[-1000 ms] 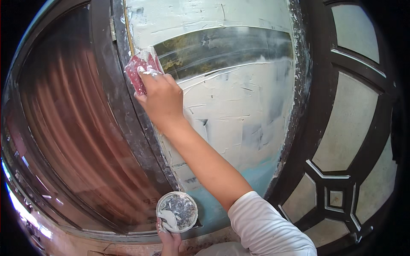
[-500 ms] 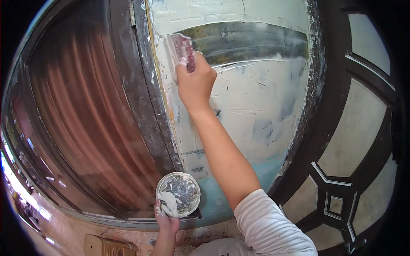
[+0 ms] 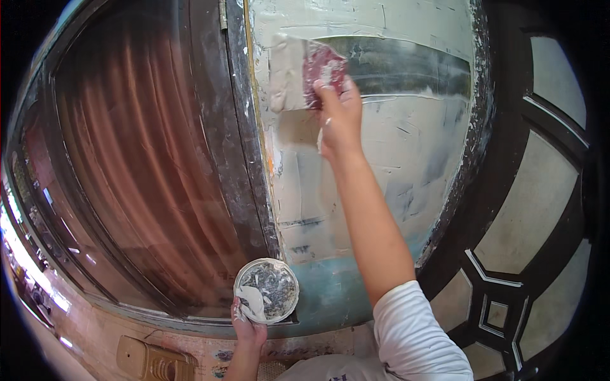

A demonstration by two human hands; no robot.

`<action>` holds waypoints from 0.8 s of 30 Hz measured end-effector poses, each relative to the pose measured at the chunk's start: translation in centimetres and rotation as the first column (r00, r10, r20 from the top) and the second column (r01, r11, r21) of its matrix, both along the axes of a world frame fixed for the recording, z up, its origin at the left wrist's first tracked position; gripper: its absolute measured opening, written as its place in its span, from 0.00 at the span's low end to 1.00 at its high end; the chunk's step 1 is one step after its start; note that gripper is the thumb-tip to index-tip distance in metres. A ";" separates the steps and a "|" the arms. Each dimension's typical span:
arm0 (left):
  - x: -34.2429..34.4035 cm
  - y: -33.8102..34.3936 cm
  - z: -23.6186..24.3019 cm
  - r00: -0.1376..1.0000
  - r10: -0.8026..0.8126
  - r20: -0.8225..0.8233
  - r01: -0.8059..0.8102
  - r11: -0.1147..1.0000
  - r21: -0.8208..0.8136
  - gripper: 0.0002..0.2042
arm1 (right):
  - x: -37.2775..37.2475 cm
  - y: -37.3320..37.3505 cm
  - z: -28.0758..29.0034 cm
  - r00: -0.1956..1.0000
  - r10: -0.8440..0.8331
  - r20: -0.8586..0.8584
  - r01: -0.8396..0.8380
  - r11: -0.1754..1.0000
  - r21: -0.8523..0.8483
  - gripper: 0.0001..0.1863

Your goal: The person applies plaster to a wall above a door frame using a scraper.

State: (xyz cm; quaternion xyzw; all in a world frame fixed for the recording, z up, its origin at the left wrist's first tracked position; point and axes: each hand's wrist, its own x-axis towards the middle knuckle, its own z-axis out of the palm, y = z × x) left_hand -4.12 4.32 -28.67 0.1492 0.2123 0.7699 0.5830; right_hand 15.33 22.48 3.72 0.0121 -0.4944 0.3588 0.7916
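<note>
My right hand (image 3: 342, 124) grips a wide putty knife (image 3: 325, 73) with a dark red body. Its blade carries a thick layer of off-white putty and casts a shadow on the wall (image 3: 375, 146) just behind. Fresh putty covers much of that wall, with a dark, thinly smeared band (image 3: 406, 66) running to the right of the tool. Low in front of me, my left hand (image 3: 249, 330) holds a round, putty-rimmed lid (image 3: 279, 289) from its lower left side. A mound of white putty (image 3: 253, 301) lies on the lid near my fingers.
On the left stands a dark-framed glass panel with a reddish-brown curtain (image 3: 140, 165) behind it. A dark door with pale panels (image 3: 527, 197) is on the right. A tan plastic stool (image 3: 149, 359) stands on the floor at lower left.
My right hand has turned the putty knife and drawn it a little right, so its putty-loaded blade now faces me. The left hand keeps holding the lid in place.
</note>
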 end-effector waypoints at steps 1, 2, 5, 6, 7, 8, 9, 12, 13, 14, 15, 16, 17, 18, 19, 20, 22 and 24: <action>0.2 -0.1 0.1 1.000 0.007 -0.002 -0.007 1.000 -0.005 0.18 | 0.9 -0.3 0.5 1.000 0.011 -0.009 -0.010 0.998 0.060 0.10; 0.4 -0.1 0.2 1.000 0.008 0.015 -0.008 1.000 -0.022 0.18 | 1.8 -1.2 0.9 0.999 -0.043 0.016 0.043 0.999 0.000 0.11; 1.2 0.3 -0.1 1.000 -0.003 -0.017 0.004 1.000 0.008 0.17 | 3.4 -2.3 1.9 0.998 -0.053 -0.025 0.050 0.994 -0.098 0.11; 1.7 0.8 -0.3 1.000 -0.007 -0.009 0.007 1.000 -0.004 0.18 | 3.5 -2.6 1.9 0.998 -0.040 -0.052 0.033 0.991 -0.128 0.10; 2.0 1.0 -0.2 1.000 -0.009 -0.007 0.009 1.000 -0.008 0.18 | 3.7 -2.6 1.5 0.998 -0.042 -0.050 0.035 0.991 -0.132 0.10; 2.5 1.3 0.0 0.999 -0.039 -0.016 0.039 0.999 0.023 0.18 | 3.9 -2.9 0.7 0.998 0.006 -0.063 -0.019 0.976 -0.217 0.10; 3.0 1.6 0.3 0.997 -0.068 -0.025 0.069 0.996 0.054 0.18 | 4.1 -3.1 -0.2 0.995 0.051 -0.081 -0.074 0.951 -0.300 0.11; 4.4 2.4 2.4 0.991 -0.129 0.026 0.128 0.990 0.052 0.19 | 5.2 -2.8 -5.5 0.991 0.130 0.022 -0.113 0.925 -0.363 0.12; 4.9 2.8 3.0 0.988 -0.154 0.021 0.152 0.985 0.080 0.19 | 5.5 -3.2 -7.2 0.981 0.182 0.063 -0.138 0.892 -0.430 0.12; 5.1 2.8 3.7 0.987 -0.158 0.017 0.156 0.983 0.094 0.19 | 5.6 -3.9 -8.6 0.980 0.189 0.064 -0.143 0.888 -0.436 0.12; 5.1 3.3 3.6 0.990 -0.140 0.019 0.138 0.987 0.081 0.19 | 5.7 -4.7 -10.0 0.967 0.241 0.084 -0.173 0.862 -0.477 0.13; 5.3 3.4 4.0 0.988 -0.152 0.030 0.148 0.984 0.096 0.18 | 6.1 -5.4 -11.4 0.953 0.287 0.101 -0.196 0.833 -0.517 0.14; 5.8 3.7 4.3 0.986 -0.160 0.042 0.154 0.982 0.112 0.18 | 6.6 -5.3 -12.9 0.951 0.293 0.102 -0.200 0.830 -0.521 0.14; 6.2 3.9 4.8 0.987 -0.153 0.045 0.147 0.983 0.109 0.18 | 7.2 -5.0 -14.3 0.938 0.288 0.195 -0.146 0.834 -0.531 0.16; 6.8 3.9 5.3 0.983 -0.173 0.055 0.167 0.981 0.098 0.18 | 8.1 -5.1 -15.5 0.919 0.273 0.285 -0.083 0.839 -0.538 0.17; 7.1 3.8 5.7 0.980 -0.189 0.063 0.184 0.979 0.087 0.18 | 8.8 -5.7 -15.9 0.907 0.287 0.309 -0.061 0.814 -0.577 0.19; 7.6 3.7 5.9 0.975 -0.213 0.056 0.206 0.971 0.119 0.18 | 10.3 -5.4 -18.0 0.895 0.280 0.347 -0.036 0.821 -0.570 0.19; 7.9 3.6 5.8 0.970 -0.234 0.067 0.224 0.966 0.131 0.17 | 12.2 -5.5 -19.1 0.874 0.271 0.404 0.014 0.817 -0.577 0.21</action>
